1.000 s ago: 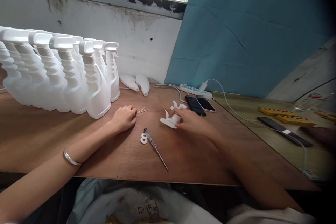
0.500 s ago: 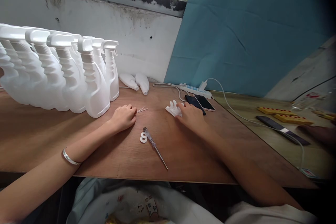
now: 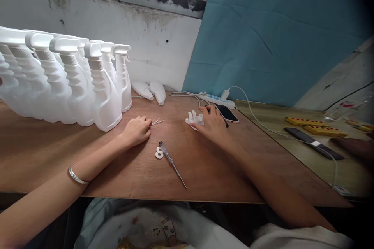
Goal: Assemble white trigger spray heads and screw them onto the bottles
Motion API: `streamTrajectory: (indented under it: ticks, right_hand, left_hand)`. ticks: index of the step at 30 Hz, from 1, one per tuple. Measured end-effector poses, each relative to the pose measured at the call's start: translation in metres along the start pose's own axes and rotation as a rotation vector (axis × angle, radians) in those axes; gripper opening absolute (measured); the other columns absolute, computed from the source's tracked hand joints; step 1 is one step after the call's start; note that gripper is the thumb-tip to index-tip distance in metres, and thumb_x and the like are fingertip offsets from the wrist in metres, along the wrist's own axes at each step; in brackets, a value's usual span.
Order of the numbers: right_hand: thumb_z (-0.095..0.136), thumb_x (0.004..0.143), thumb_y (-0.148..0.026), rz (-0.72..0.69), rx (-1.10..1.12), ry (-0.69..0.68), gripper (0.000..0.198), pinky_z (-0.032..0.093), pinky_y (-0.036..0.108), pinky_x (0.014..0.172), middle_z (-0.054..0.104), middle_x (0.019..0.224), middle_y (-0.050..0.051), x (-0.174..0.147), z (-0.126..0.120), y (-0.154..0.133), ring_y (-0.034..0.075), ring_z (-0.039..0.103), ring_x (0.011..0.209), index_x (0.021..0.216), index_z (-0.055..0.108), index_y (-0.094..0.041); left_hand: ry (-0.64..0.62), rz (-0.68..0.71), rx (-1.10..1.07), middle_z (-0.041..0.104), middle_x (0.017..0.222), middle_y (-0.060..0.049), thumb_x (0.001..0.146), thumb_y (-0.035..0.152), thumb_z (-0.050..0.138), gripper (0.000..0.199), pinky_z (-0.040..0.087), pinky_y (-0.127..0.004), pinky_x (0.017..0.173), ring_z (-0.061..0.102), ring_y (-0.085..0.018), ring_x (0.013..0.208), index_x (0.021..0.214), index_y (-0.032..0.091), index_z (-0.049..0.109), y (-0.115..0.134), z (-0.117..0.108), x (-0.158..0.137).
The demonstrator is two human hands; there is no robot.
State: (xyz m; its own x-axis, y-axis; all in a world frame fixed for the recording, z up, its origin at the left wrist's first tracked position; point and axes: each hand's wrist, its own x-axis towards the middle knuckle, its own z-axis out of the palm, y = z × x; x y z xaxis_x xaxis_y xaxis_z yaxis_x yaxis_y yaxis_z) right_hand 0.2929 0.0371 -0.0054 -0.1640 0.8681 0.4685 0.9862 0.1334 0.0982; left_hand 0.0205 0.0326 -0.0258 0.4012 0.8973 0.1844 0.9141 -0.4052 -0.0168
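My left hand [image 3: 137, 130] rests on the wooden table with its fingers curled closed. Several thin white tubes [image 3: 158, 121] stick out past its fingertips, and I cannot tell whether the fingers hold them. My right hand [image 3: 215, 126] is open, fingers spread, over the right side of a small group of white plastic trigger-shaped pieces [image 3: 193, 118]. Its thumb lies against these pieces and its fingers reach toward the phones. Between the hands lies a clear-handled screwdriver [image 3: 173, 164], with white washers [image 3: 159, 155] beside its handle.
White spray bottles [image 3: 105, 97] stand in rows at the left. White bottle-shaped pieces [image 3: 158, 92] lie near the wall. A phone [image 3: 227, 113], a power strip [image 3: 219, 100] and cables are at the back right. On the neighbouring table are yellow strips [image 3: 325, 130] and another person's hand [image 3: 350, 148].
My right hand has spread its fingers and lifted them off the white pieces, shifting slightly toward the back. More of the pieces shows now. My left hand stays where it was.
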Motion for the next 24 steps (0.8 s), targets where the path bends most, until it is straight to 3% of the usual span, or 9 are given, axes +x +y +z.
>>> streamTrajectory:
  ticks: [4,11,24]
  right_hand:
    - [0.053,0.072,-0.058,0.062,0.189,-0.052,0.069,0.041,0.045,0.081,0.040,0.122,0.016,0.005,0.014,0.009,0.034,0.048,0.102,0.126,0.037,-0.018]
    - [0.065,0.063,-0.049,0.121,0.480,-0.126,0.084,0.036,0.041,0.094,0.033,0.132,0.015,0.007,0.037,0.015,0.028,0.041,0.117,0.129,0.025,-0.018]
    - [0.063,0.063,-0.029,0.119,0.471,-0.158,0.071,0.037,0.038,0.094,0.041,0.122,0.015,0.006,0.040,0.012,0.027,0.043,0.114,0.125,0.032,-0.015]
  left_hand:
    - [0.011,0.009,0.013,0.059,0.092,-0.010,0.080,0.026,0.037,0.025,0.044,-0.034,0.070,0.055,-0.024,0.085,0.090,0.018,0.057,0.000,0.001,0.000]
    - [0.018,0.016,0.029,0.059,0.092,-0.009,0.080,0.025,0.037,0.024,0.043,-0.033,0.069,0.056,-0.023,0.084,0.090,0.018,0.057,-0.001,0.002,0.000]
    - [0.011,0.009,0.036,0.059,0.093,-0.009,0.080,0.026,0.037,0.023,0.044,-0.032,0.069,0.056,-0.023,0.084,0.091,0.018,0.057,0.001,0.000,0.000]
